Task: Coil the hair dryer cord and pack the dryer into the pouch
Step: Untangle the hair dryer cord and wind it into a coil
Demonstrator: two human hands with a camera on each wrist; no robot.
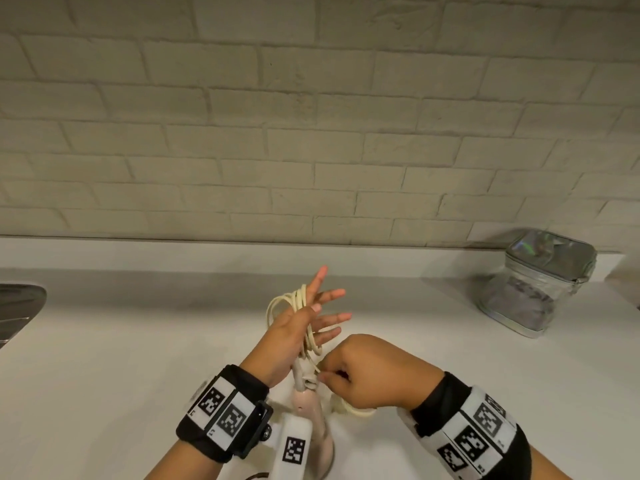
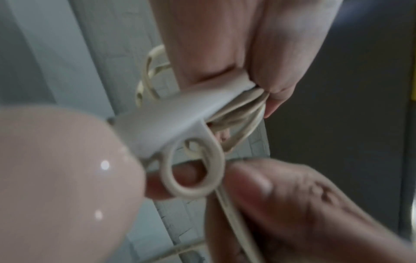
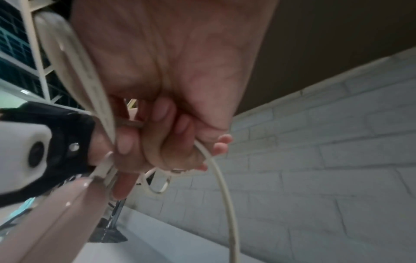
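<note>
The person is holding the pale pink hair dryer (image 1: 313,424) upright by its handle end over the white table (image 1: 138,358), probably so the cream-coloured rubber cord (image 1: 298,306) can be gathered just above where it leaves the handle. The left hand (image 1: 294,330) is keeping the finished loops of cord stacked around its palm, with the thumb laid across them and the four fingers (image 1: 332,294) spread straight and apart, likely to stop the coil from springing open. The right hand (image 1: 360,372) is curling into a loose fist beside the white strain-relief sleeve (image 2: 166,121), its thumb and forefinger pinching the free run of cord, which trails down behind the wrist. The silvery translucent zip pouch (image 1: 540,282) is standing well apart at the table's far right, against the white brick wall (image 1: 311,116), zipped shut as far as the head view shows.
</note>
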